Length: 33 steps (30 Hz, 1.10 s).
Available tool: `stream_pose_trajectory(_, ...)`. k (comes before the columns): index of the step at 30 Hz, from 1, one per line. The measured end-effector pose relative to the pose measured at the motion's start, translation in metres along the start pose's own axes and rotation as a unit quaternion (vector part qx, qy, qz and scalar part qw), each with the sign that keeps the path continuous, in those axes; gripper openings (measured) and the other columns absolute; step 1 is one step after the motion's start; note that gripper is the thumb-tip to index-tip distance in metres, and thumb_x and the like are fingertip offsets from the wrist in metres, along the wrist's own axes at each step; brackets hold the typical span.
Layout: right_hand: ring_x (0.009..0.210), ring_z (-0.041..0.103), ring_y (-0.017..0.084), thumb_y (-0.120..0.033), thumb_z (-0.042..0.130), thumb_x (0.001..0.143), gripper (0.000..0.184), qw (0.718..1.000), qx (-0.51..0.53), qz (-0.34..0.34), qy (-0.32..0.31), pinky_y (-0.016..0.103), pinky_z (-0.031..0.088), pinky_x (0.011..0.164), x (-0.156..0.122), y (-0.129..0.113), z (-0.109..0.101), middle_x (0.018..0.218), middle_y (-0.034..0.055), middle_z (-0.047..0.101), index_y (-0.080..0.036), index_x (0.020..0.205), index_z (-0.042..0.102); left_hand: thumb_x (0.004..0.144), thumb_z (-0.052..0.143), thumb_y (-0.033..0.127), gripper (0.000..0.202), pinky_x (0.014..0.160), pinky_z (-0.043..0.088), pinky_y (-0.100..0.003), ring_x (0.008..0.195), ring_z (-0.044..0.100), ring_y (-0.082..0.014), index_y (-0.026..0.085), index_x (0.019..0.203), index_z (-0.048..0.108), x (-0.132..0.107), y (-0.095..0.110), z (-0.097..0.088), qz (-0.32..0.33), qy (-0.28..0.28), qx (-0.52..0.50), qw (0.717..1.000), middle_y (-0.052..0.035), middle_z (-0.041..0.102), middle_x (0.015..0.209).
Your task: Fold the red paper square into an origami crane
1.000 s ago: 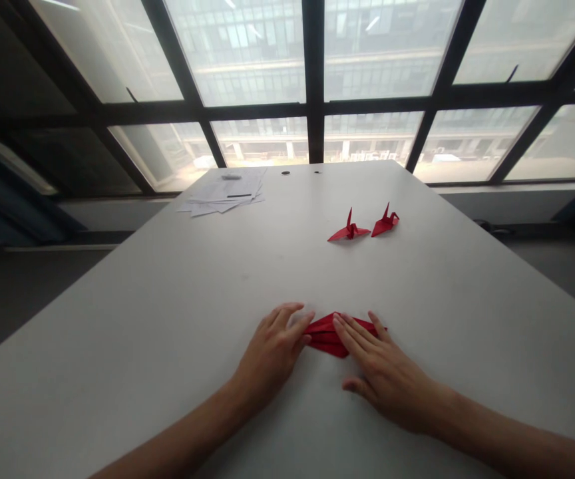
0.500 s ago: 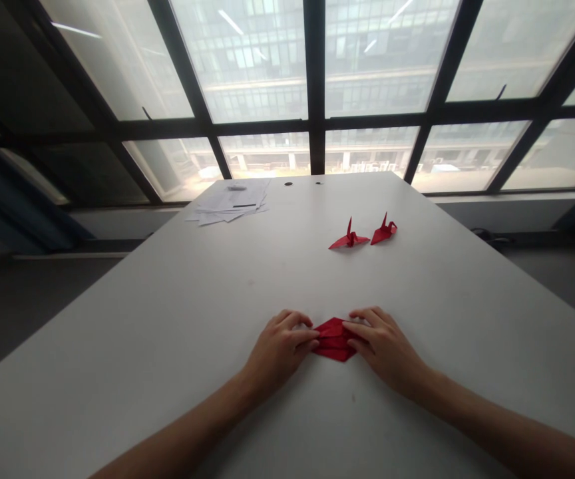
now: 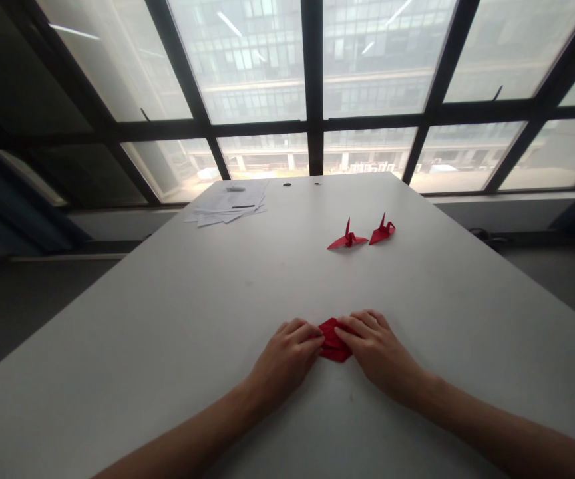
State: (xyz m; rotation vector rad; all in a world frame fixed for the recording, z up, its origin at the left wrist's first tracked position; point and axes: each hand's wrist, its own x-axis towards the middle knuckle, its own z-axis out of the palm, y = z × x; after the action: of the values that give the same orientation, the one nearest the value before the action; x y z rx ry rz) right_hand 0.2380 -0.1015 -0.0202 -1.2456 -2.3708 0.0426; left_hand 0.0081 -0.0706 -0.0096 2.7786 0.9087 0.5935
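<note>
A folded piece of red origami paper [image 3: 335, 350] lies on the white table in front of me. My left hand [image 3: 295, 346] has its fingers closed on the paper's left end. Over the right end, my right hand [image 3: 371, 340] presses with its fingers drawn together, the index fingertip reaching onto the middle. Both ends of the paper are hidden under my fingers. Beyond my hands stand two red paper cranes, the left crane [image 3: 349, 240] with wings spread and the right crane [image 3: 382, 232] close beside it.
A stack of loose white papers [image 3: 217, 207] with a dark pen-like stick [image 3: 243, 206] on it lies at the table's far left. Two small dark holes mark the far end of the white table [image 3: 192, 293]. Large framed windows [image 3: 257, 66] rise behind.
Both hands have closed further over the red paper, covering more of its two ends. My right fingers have moved slightly left towards its middle. The cranes have stayed put.
</note>
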Motion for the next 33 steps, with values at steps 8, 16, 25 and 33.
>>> stream_pose_trajectory(8, 0.114, 0.055, 0.025, -0.009, 0.061, 0.09, 0.033, 1.0, -0.022, -0.008, -0.017, 0.046, 0.035, 0.106, 0.0, 0.0, -0.002, 0.12, 0.0078, 0.066, -0.022, 0.121, 0.064, 0.098, 0.056, 0.021, 0.02, 0.084, 0.049, -0.037, 0.091, 0.058, -0.0201, 0.024, 0.114, 0.068, 0.0, 0.002, -0.001, -0.022, -0.005, 0.01, 1.0, -0.0044, 0.068, 0.097)
stream_pose_trajectory(16, 0.108, 0.055, 0.026, -0.014, 0.061, 0.091, 0.035, 0.997, 0.063, 0.035, -0.007, 0.045, 0.045, 0.096, 0.002, -0.002, -0.008, 0.117, 0.0082, 0.066, -0.024, 0.125, 0.06, 0.093, 0.063, 0.026, 0.02, 0.09, 0.05, -0.036, 0.098, 0.058, -0.0204, 0.029, 0.111, 0.072, 0.002, -0.011, 0.004, -0.115, 0.061, -0.087, 0.988, -0.004, 0.065, 0.107)
stream_pose_trajectory(25, 0.108, 0.054, 0.024, -0.009, 0.065, 0.085, 0.049, 0.995, 0.098, 0.021, 0.019, 0.044, 0.046, 0.099, 0.001, 0.001, -0.003, 0.116, 0.0079, 0.063, -0.023, 0.13, 0.056, 0.09, 0.067, 0.032, 0.025, 0.093, 0.044, -0.042, 0.102, 0.053, -0.0237, 0.029, 0.115, 0.069, 0.004, -0.01, 0.001, -0.174, 0.024, -0.043, 0.984, -0.0044, 0.061, 0.109)
stream_pose_trajectory(33, 0.115, 0.054, 0.027, -0.014, 0.066, 0.086, 0.054, 0.991, 0.116, 0.054, 0.029, 0.048, 0.049, 0.099, 0.001, 0.003, -0.002, 0.126, 0.0104, 0.058, -0.026, 0.136, 0.052, 0.082, 0.075, 0.02, 0.018, 0.094, 0.04, -0.042, 0.107, 0.053, -0.0238, 0.027, 0.096, 0.068, 0.004, -0.01, 0.002, -0.17, 0.01, -0.071, 0.983, -0.0013, 0.062, 0.114)
